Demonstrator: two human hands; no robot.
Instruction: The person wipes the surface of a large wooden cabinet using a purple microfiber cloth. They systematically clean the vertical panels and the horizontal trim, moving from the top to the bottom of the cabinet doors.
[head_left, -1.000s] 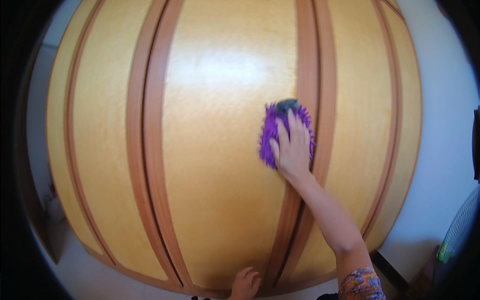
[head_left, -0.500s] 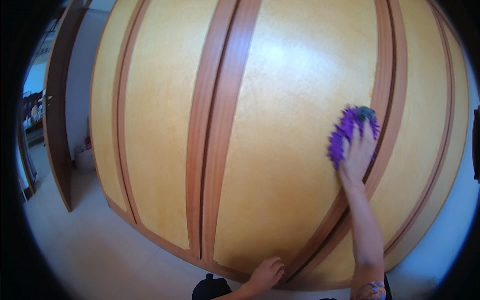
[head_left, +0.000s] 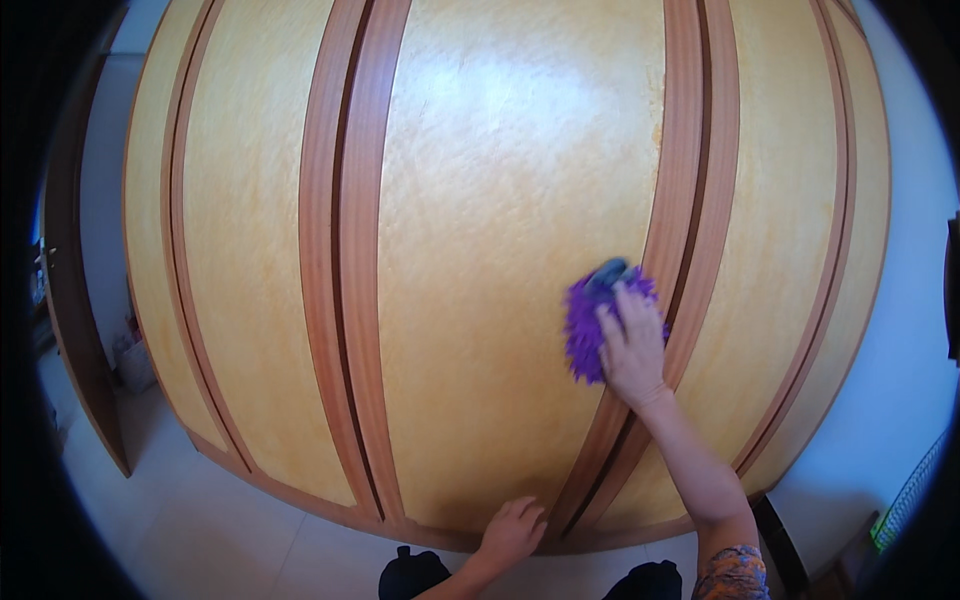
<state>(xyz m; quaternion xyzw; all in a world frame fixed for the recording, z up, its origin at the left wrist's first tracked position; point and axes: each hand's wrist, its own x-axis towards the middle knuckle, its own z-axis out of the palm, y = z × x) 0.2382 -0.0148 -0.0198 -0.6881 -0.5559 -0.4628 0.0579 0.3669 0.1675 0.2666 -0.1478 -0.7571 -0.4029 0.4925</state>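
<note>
Holds the left hand (head_left: 514,530) low at bottom centre of the frame, fingers loosely bent and slightly apart; cannot tell whether touching the cabinet (head_left: 270,250) behind. Right of centre, holds the purple duster (head_left: 583,342) in the right hand (head_left: 636,358), fingers wrapped over its back, across a yellow panel (head_left: 485,370) and brown strip (head_left: 600,448) of the cabinet. Farther off, shows a door (head_left: 76,310) at far left and a white wall (head_left: 925,250) at right.

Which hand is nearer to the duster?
Right. The right hand lies on the duster; the left hand is apart from it, lower and to its left.
</note>
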